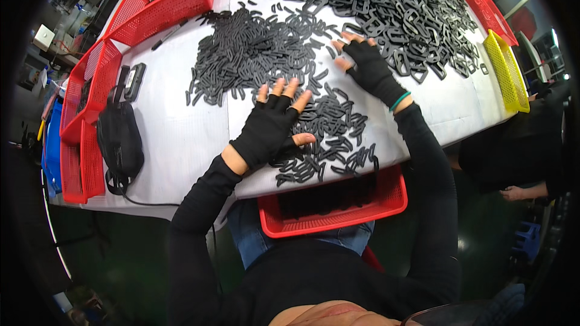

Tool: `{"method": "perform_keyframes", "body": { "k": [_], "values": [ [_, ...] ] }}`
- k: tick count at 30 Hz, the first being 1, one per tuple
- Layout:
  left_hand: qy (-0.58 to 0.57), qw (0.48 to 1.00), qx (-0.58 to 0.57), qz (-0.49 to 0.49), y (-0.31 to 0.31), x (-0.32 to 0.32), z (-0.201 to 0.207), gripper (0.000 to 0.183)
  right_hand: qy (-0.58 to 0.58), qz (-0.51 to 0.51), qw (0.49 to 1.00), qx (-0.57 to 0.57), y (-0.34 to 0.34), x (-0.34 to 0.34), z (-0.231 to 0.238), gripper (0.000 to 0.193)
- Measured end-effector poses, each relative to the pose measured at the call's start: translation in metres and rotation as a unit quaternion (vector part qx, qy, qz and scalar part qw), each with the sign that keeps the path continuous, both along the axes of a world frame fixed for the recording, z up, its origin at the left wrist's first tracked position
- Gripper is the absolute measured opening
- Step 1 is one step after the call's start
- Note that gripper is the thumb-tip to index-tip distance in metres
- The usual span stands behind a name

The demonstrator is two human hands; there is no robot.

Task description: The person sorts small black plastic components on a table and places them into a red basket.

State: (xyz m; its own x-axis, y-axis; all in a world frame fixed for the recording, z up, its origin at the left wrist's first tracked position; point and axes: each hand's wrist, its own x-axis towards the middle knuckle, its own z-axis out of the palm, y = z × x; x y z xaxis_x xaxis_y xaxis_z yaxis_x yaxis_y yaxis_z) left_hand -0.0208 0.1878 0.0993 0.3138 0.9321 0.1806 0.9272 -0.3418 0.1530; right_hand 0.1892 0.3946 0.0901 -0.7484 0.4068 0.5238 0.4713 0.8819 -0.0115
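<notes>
My left hand [269,122], in a black fingerless glove, lies palm down with its fingers spread over small curved black plastic pieces [329,118] near the table's front edge. My right hand [364,63], gloved the same way with a green band at the wrist, is spread at the border between the small pieces and a heap of larger black rectangular buckles [411,15]. Neither hand grips anything visible. Farther off lies a denser pile of the small pieces [248,51]. On my lap, under the table edge, rests a red basket [335,226] with dark pieces inside.
Red perforated baskets [160,18] line the table's left side. A black pouch [121,139], a small black device [135,82] and a pen [166,37] lie near them. At the right edge stand a yellow basket [506,72] and a red one [488,12]. Another person's hand [513,193] shows at right.
</notes>
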Motion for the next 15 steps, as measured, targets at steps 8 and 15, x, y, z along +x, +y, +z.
{"method": "perform_keyframes", "body": {
  "k": [8, 15],
  "values": [
    [-0.088, 0.989, 0.019, 0.121, -0.045, -0.009, 0.003, 0.093, -0.085, 0.06, 0.977, -0.185, -0.127, 0.046, 0.02, 0.057],
    [-0.08, 0.996, -0.016, 0.039, -0.091, 0.052, -0.003, 0.104, -0.013, 0.085, 0.976, -0.2, -0.175, 0.067, 0.014, 0.046]
  ]
}}
